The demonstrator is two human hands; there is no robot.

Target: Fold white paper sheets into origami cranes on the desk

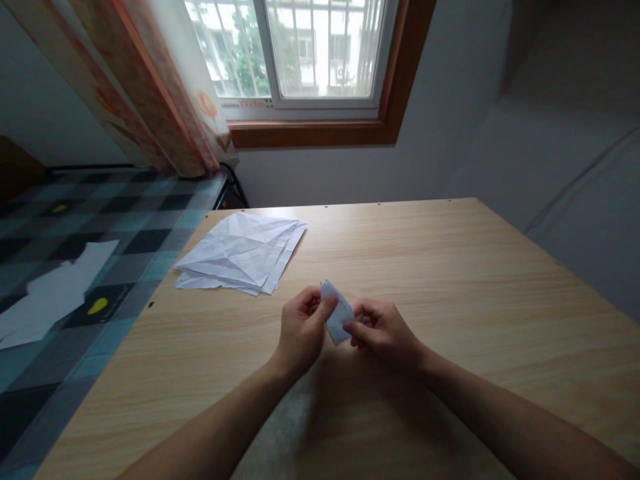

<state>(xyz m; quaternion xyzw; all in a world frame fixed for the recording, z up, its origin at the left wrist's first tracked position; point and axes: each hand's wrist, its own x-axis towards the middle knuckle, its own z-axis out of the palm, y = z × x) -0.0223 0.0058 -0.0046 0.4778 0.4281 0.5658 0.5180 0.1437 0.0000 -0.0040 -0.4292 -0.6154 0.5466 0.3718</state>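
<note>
A small folded piece of white paper [337, 312] is held just above the wooden table [450, 280], between both hands. My left hand [301, 331] pinches its left side with curled fingers and the thumb on top. My right hand [382, 331] grips its lower right edge, fingers closed. The paper stands tilted, its pointed end up and away from me.
A stack of creased white paper sheets [243, 253] lies on the table to the far left of my hands. Left of the table is a bed with a checked cover [75, 227] and white sheets [50, 293] on it. A curtain and window stand behind.
</note>
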